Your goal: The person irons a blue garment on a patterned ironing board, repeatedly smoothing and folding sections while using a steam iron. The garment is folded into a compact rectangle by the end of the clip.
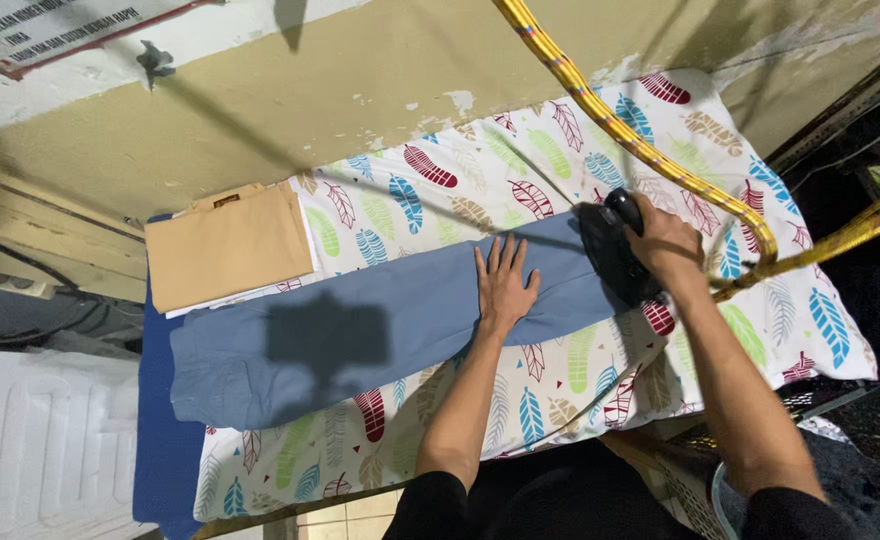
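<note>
Blue-grey fabric, a garment that looks like folded trousers point(360, 335), lies flat in a long band across the middle of the frame, from lower left up toward centre right. It rests on a white cover printed with coloured leaves point(560, 160) that is spread over the counter point(160, 460); the counter's dark blue padding shows along the left edge and lower left.

Left hand point(505, 285): open, fingers spread and pointing to the top of the frame, palm pressed flat on the blue-grey garment near frame centre. It grips nothing.

Right hand point(665, 245): closed around the handle of a black iron point(610, 250), right of centre. The iron's soleplate sits on the right end of the garment, just beside the left hand but apart from it.

Yellow patterned cord point(640, 145) runs from the top centre of the frame diagonally down to the right, loops near the right wrist and continues off the right edge.

Tan folded garment point(228, 245) lies on the upper left part of the cover, just above the blue-grey one, with a white edge showing beneath it.

Dark shadow of the head falls on the left half of the blue-grey garment. Both forearms are bare; black sleeves show at the bottom edge. Painted wall point(310, 90), cream over white, fills the top of the frame.
</note>
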